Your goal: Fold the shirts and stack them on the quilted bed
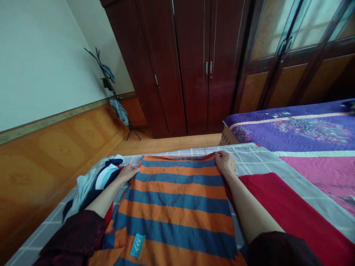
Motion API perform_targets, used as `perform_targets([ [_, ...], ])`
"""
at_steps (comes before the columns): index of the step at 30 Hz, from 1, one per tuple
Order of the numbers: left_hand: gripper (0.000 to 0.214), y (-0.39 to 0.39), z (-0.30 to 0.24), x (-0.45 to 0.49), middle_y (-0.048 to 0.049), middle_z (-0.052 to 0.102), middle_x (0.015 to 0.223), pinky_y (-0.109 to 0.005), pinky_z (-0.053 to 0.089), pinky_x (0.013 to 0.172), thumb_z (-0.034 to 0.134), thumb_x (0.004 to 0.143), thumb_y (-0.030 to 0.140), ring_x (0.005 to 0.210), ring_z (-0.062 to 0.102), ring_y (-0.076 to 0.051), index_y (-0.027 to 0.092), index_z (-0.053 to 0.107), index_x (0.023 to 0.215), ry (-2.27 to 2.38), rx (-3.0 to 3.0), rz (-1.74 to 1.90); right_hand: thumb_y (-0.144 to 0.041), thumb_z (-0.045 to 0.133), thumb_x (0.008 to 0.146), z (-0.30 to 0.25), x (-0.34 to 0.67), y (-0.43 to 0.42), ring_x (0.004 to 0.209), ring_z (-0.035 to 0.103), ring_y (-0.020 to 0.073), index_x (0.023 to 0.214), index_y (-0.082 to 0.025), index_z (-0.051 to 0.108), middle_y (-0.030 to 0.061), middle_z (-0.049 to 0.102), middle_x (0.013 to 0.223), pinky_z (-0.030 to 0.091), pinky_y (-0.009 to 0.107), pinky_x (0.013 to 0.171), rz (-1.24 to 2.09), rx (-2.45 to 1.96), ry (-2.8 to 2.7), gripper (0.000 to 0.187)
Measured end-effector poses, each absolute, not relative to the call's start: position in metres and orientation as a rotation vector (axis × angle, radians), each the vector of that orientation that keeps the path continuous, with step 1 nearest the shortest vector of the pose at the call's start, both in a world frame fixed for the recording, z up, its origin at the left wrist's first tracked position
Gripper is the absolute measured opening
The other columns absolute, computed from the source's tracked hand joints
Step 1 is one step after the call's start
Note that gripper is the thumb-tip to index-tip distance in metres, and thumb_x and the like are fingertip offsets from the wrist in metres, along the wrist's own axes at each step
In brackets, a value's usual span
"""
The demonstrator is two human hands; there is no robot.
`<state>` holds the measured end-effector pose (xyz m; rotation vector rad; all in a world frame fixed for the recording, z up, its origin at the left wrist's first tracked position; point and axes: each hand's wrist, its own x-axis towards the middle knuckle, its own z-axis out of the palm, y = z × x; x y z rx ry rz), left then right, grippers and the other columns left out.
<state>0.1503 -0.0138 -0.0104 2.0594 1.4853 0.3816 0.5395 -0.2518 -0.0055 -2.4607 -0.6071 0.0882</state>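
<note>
An orange and blue-grey striped shirt (177, 199) lies spread on the checked bed sheet (249, 159), its hem toward the far edge. A teal patch with white chevrons (138, 245) shows near its lower left. At the far left hem corner, my left hand (129, 173) has its fingers closed on the cloth edge. My right hand (226, 162) pinches the far right hem corner. Between the two hands the hem looks stretched fairly straight. The shirt's near end runs out of the picture.
Left of the shirt sits a heap of clothes (94, 184). A folded red cloth (291, 210) lies to the right. Beyond are a purple floral bedspread (299, 125), a dark red wardrobe (191, 66) and a coat stand (111, 87) by the wall.
</note>
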Motion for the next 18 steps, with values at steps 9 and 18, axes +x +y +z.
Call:
perform_targets([
  [9,0.017,-0.099,0.000,0.094,-0.0052,0.067,0.088,-0.029,0.043,0.073,0.055,0.079,0.034,0.086,0.063,-0.023,0.020,0.061,0.086,1.566,2.496,0.109,-0.041,0.042,0.086,-0.006,0.541,-0.252,0.096,0.061,0.0288,0.108,-0.026,0.069,0.0113,0.068,0.099,0.045,0.036,0.076,0.098,-2.441,-0.605,0.038],
  [18,0.030,-0.145,0.002,0.089,-0.0119,0.067,0.101,-0.034,0.045,0.076,0.036,0.092,0.027,0.090,0.065,-0.027,0.021,0.066,0.091,1.720,2.734,-0.320,-0.041,0.045,0.082,-0.009,0.542,-0.251,0.093,0.062,0.0296,0.105,-0.025,0.070,0.0121,0.069,0.098,0.045,0.036,0.073,0.117,-2.456,-0.675,0.038],
])
